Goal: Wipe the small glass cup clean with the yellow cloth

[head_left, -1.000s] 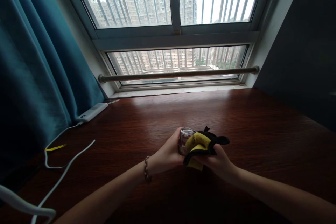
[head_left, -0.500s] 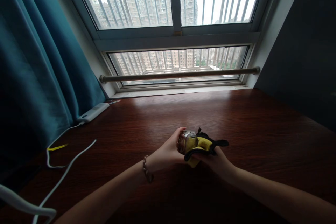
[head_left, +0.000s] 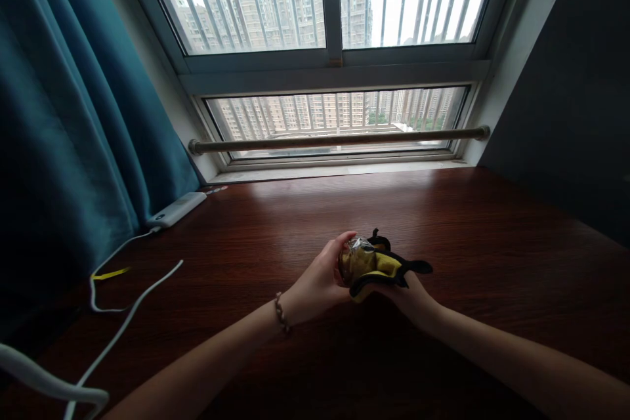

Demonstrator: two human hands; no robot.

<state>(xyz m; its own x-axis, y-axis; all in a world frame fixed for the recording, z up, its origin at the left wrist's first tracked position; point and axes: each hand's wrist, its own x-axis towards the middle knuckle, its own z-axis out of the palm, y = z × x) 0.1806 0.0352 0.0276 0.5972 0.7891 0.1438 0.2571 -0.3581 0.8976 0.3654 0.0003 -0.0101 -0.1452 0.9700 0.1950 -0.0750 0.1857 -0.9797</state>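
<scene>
My left hand is wrapped round a clear, shiny vessel that looks like a drinking glass, tipped on its side above the table. Yellow shows through its wall. Against its right end is a yellow cloth with black edging, and a black strap-like end sticks out to the right. My right hand grips this cloth from below, its fingers mostly hidden beneath. Whether the cloth goes inside the glass or round it, I cannot tell.
Both hands are over a dark red-brown wooden table. A white power strip lies at the left by the blue curtain, with white cables and a yellow strip. Behind is a window with a horizontal rail.
Both hands, with the glass and cloth, have shifted slightly up and right. The cloth's near edge hangs less low, and more yellow shows through the glass.
</scene>
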